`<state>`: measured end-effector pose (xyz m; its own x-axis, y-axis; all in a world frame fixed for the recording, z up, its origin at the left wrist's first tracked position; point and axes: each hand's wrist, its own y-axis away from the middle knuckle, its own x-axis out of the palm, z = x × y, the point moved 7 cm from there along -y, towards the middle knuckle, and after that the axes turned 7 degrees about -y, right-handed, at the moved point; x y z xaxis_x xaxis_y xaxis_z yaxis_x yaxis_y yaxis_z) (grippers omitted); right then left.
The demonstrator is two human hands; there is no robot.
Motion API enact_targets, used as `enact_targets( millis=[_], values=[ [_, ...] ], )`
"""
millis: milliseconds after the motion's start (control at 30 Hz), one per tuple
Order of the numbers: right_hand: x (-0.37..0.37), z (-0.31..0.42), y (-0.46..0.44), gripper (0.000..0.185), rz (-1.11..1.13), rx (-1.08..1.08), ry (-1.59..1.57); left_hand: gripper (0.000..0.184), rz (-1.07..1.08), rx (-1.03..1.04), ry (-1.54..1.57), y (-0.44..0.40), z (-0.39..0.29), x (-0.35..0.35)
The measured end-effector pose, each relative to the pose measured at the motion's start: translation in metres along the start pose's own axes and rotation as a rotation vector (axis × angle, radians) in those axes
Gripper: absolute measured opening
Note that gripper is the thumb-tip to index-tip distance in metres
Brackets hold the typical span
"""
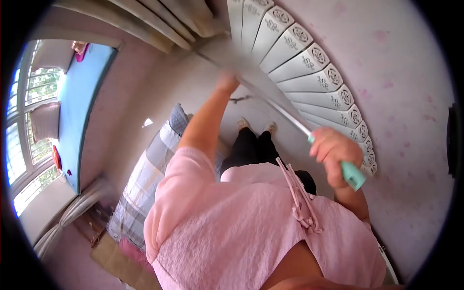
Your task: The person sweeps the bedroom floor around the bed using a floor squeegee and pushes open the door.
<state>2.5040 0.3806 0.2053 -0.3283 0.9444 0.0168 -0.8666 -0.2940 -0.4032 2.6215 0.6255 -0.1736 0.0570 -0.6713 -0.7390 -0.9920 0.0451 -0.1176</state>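
Note:
A long thin pole with a mint-green grip (353, 175) runs slantwise across the view. Its silver shaft (282, 112) leads toward the floor at the far wall, where the far end is smeared, so its kind cannot be made out. My right hand (337, 153) is closed around the green grip, with the grip's end sticking out below the palm. Farther along the shaft, my left hand (228, 82) is stretched forward and appears wrapped around it, though motion blurs its fingers. A small dark string-like thing (240, 99) lies on the floor near my feet.
White radiator panels (321, 77) line the wall at right. A bed with a checked cover (140, 186) stands at left. Beyond it are a window with a blue sill (89, 92) and cushions. Beige curtains (154, 21) hang at the top. My shoes (243, 123) stand on the pale floor.

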Motion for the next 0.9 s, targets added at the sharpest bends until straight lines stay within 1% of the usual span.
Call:
enact_targets(
  millis=[33, 100, 167, 233, 300, 367, 467, 567, 600, 633, 667, 700, 733, 767, 833, 900],
  values=[
    [-0.001, -0.014, -0.001, 0.013, -0.075, 0.075, -0.047, 0.009, 0.019, 0.018, -0.200, -0.008, -0.006, -0.001],
    [-0.013, 0.014, -0.002, 0.019, -0.093, 0.069, 0.103, 0.013, 0.050, 0.087, -0.240, 0.002, -0.021, 0.028],
    [-0.034, 0.051, 0.012, 0.019, -0.052, -0.017, 0.136, 0.017, 0.103, 0.094, -0.025, 0.023, -0.075, 0.036],
    [-0.058, 0.094, 0.041, 0.019, -0.289, -0.060, 0.131, 0.020, 0.099, 0.174, 0.020, 0.046, -0.147, 0.024],
    [-0.065, 0.141, 0.045, 0.020, -0.070, -0.132, 0.128, 0.018, 0.227, 0.143, 0.087, 0.075, -0.198, 0.036],
    [-0.073, 0.177, 0.056, 0.020, -0.014, -0.154, 0.104, 0.013, 0.321, 0.245, 0.134, 0.102, -0.241, 0.048],
    [-0.082, 0.198, 0.071, 0.019, -0.115, -0.188, 0.056, 0.011, 0.635, 0.414, 0.127, 0.118, -0.271, 0.054],
    [-0.111, 0.157, 0.103, 0.017, -0.508, -0.155, 0.064, 0.010, 0.518, 0.282, -0.091, 0.081, -0.223, 0.039],
    [-0.087, 0.138, 0.097, 0.017, -0.454, -0.151, 0.688, 0.008, 0.455, 0.160, -0.126, 0.064, -0.193, 0.032],
    [-0.077, 0.099, 0.091, 0.016, -0.412, -0.112, 0.530, 0.009, 0.325, 0.113, -0.059, 0.051, -0.144, 0.049],
    [-0.066, 0.060, 0.084, 0.016, -0.380, -0.069, 0.370, 0.011, 0.262, 0.033, -0.166, 0.040, -0.101, 0.047],
    [-0.055, 0.020, 0.079, 0.016, -0.357, -0.022, 0.215, 0.011, 0.256, -0.017, -0.222, 0.034, -0.060, 0.041],
    [-0.031, -0.009, 0.067, 0.016, -0.280, 0.077, 0.018, 0.008, 0.167, -0.036, -0.299, 0.033, -0.018, 0.036],
    [-0.015, -0.021, 0.056, 0.016, -0.147, 0.079, -0.017, 0.006, 0.071, -0.055, -0.382, 0.039, 0.011, 0.026],
    [0.010, -0.023, 0.038, 0.016, 0.128, 0.071, -0.091, 0.006, -0.052, -0.113, -0.271, 0.069, 0.011, -0.014],
    [0.014, -0.001, 0.032, 0.017, 0.204, 0.053, -0.133, 0.010, -0.162, -0.175, -0.196, 0.101, -0.014, -0.035]
  ],
)
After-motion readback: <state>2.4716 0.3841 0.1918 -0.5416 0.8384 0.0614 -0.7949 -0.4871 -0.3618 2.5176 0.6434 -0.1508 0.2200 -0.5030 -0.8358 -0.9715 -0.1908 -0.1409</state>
